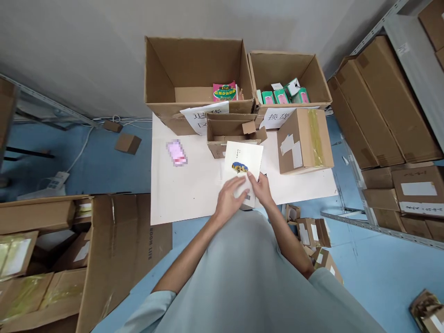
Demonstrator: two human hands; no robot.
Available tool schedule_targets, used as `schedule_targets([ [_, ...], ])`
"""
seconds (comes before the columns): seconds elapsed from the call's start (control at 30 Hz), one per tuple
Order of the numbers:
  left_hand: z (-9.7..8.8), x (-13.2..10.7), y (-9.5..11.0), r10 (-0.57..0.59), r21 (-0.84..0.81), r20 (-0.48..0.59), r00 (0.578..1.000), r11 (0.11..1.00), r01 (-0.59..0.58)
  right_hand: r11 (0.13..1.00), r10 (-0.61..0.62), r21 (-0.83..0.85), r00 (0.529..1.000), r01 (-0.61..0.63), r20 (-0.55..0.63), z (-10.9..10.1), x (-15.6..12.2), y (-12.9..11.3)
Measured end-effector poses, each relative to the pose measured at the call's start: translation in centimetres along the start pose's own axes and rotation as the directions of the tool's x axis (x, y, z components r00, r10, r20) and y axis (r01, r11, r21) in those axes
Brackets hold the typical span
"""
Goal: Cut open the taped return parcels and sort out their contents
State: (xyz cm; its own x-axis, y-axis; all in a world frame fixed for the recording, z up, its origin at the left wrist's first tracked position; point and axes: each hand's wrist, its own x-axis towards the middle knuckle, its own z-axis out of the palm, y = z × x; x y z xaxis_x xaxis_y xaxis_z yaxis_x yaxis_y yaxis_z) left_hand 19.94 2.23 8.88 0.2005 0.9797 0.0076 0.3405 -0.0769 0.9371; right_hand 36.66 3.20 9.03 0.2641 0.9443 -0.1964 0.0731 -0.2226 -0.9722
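Observation:
A white book (244,155) with a small blue-and-yellow picture and a barcode on its cover is in front of my body, over the near edge of the white table. My right hand (262,189) grips its right edge, thumb on top and the other fingers partly hidden beneath. On the lower left of the cover rests my left hand (231,196), fingers stretched out and thumb apart. Just beyond the book stands a small open carton (217,150).
Behind stand a large open carton (166,111) with a pink-and-green book (225,91) and another open carton (287,60) with several green boxes. A taped carton (305,143) is at right. A blurred pink item (176,152) lies at left. Shelving with cartons (398,101) borders the right.

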Motion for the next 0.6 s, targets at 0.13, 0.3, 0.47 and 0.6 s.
schedule_targets([
  [0.13, -4.5, 2.3, -0.1, -0.152, -0.133, -0.212, 0.965, 0.983, 0.125, 0.991, 0.063, 0.107, 0.984, -0.082, 0.165, -3.4, -0.2, -2.8],
  [0.3, -8.0, 2.6, 2.0, -0.211, -0.302, -0.016, 0.977, 0.933, 0.196, 0.982, 0.064, 0.162, 0.98, -0.095, 0.186, -4.8, -0.8, -5.1],
  [0.47, -8.7, 2.4, 3.2, -0.242, -0.316, 0.014, 0.97, 0.92, 0.233, 0.978, 0.116, 0.151, 0.975, -0.145, 0.188, -4.2, -0.2, -5.3],
  [0.6, -9.7, 2.8, 2.7, -0.251, -0.329, 0.231, 0.94, 0.889, 0.318, 0.954, 0.18, 0.202, 0.964, -0.22, 0.196, -3.9, 0.8, -5.1],
])
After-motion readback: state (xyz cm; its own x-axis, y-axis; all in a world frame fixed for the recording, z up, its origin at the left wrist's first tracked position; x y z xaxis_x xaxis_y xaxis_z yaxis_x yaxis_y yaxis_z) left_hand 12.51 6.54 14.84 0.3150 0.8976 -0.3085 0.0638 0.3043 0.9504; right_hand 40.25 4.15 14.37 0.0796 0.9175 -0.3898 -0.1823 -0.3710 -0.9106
